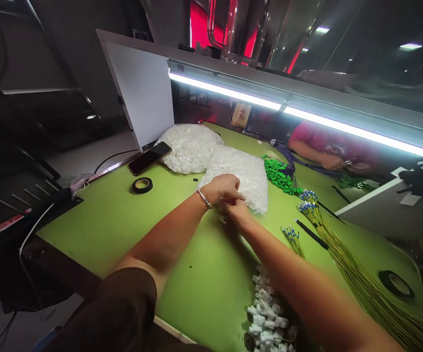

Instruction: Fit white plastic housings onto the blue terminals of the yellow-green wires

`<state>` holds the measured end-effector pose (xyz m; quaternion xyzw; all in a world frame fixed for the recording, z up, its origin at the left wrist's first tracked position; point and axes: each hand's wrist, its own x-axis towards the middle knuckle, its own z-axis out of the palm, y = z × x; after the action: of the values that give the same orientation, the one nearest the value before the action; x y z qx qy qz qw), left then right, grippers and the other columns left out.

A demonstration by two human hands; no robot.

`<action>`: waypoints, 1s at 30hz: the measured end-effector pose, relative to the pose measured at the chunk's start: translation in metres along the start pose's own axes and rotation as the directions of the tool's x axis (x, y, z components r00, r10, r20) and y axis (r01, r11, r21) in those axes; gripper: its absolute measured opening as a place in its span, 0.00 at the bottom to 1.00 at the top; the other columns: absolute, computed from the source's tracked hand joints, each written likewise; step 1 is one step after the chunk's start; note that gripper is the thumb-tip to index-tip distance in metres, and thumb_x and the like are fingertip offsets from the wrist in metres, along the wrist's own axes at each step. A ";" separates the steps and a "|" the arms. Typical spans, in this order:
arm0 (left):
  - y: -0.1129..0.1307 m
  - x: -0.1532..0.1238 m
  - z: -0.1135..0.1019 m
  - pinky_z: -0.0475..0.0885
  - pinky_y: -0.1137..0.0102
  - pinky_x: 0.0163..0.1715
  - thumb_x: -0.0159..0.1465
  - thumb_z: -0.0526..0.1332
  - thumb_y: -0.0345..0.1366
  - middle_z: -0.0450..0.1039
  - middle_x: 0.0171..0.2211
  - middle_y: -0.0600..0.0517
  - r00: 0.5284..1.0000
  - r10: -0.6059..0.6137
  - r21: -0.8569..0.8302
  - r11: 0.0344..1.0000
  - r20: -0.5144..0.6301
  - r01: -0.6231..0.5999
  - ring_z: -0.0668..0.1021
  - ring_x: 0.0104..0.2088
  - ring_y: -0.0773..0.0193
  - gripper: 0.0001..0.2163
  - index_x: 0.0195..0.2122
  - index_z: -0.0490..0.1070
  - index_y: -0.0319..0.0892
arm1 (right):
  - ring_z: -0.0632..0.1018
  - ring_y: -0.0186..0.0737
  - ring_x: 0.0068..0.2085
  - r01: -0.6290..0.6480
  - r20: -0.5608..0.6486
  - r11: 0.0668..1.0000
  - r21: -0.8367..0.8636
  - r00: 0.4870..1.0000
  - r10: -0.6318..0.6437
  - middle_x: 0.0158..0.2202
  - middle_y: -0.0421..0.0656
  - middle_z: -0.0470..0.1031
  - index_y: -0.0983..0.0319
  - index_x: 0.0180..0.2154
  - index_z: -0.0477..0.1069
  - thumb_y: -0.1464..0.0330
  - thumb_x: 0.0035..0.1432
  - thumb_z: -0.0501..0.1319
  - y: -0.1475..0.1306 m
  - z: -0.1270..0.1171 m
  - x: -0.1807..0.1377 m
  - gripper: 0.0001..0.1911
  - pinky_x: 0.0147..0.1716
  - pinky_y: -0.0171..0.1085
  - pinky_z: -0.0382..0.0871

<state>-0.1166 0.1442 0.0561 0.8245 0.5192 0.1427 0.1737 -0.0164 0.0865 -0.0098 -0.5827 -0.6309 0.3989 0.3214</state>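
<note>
Both my hands meet at the near edge of a clear plastic bag (246, 171) full of small white parts on the green table (123, 220). My left hand (226, 187), with a metal bracelet on the wrist, is curled closed and seems to pinch the bag's edge. Just below it, my right hand (237, 209) is closed too, and what its fingers hold is hidden. A second bag of white parts (189, 146) lies behind. Loose white connectors (268, 313) are piled under my right forearm.
A phone (149, 157) and a black tape roll (142, 185) lie at the left. Yellow-green wire bundles (350, 264), green connectors (279, 173) and another tape roll (396, 283) lie at the right. Another person's hands (339, 162) work across the table under a light bar (292, 108).
</note>
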 end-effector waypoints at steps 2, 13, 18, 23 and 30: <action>0.000 -0.003 -0.004 0.60 0.71 0.24 0.48 0.65 0.43 0.68 0.16 0.51 0.999 -0.027 0.082 0.996 0.034 0.024 0.70 0.22 0.64 0.11 0.18 0.72 0.41 | 0.73 0.36 0.25 0.008 -0.025 1.000 -0.029 1.000 -0.009 0.23 0.41 0.74 0.63 0.36 0.75 0.59 0.52 0.59 -0.002 0.004 0.003 0.16 0.24 0.34 0.68; -0.010 0.020 0.016 0.61 0.70 0.28 0.58 0.58 0.42 0.72 0.21 0.50 0.937 -0.165 -0.210 0.972 -0.309 0.102 0.70 0.25 0.65 0.14 0.23 0.75 0.39 | 0.76 0.42 0.38 0.047 -0.063 0.947 -0.319 0.996 -0.070 0.37 0.44 0.78 0.59 0.34 0.77 0.63 0.56 0.56 -0.007 0.000 -0.001 0.12 0.36 0.37 0.65; -0.019 0.026 0.021 0.63 0.69 0.31 0.62 0.54 0.43 0.74 0.30 0.47 0.840 -0.216 -0.129 0.976 -0.498 0.175 0.72 0.31 0.63 0.15 0.28 0.75 0.39 | 0.75 0.43 0.41 0.155 0.050 0.912 -0.380 0.988 -0.147 0.40 0.44 0.77 0.57 0.35 0.78 0.65 0.55 0.58 -0.008 -0.004 -0.010 0.10 0.41 0.37 0.65; -0.022 0.014 0.010 0.67 0.67 0.37 0.62 0.56 0.40 0.72 0.38 0.45 0.914 0.000 0.108 0.993 -0.405 0.047 0.74 0.38 0.59 0.11 0.37 0.75 0.40 | 0.76 0.41 0.39 0.217 0.175 0.933 -0.286 0.969 -0.172 0.39 0.43 0.79 0.59 0.38 0.78 0.69 0.53 0.60 -0.008 -0.019 -0.009 0.11 0.41 0.37 0.68; -0.007 -0.004 0.015 0.56 0.58 0.58 0.54 0.63 0.47 0.60 0.58 0.43 0.959 0.274 0.179 0.950 -0.074 -0.257 0.61 0.59 0.50 0.30 0.57 0.63 0.44 | 0.67 0.30 0.15 -0.193 -0.015 0.981 0.015 0.981 0.193 0.13 0.36 0.66 0.68 0.40 0.76 0.71 0.51 0.58 0.008 -0.073 -0.023 0.15 0.16 0.30 0.63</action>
<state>-0.1178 0.1410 0.0390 0.8906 0.4216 0.1607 0.0572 0.0534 0.0730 0.0188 -0.6421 -0.5660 0.4279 0.2902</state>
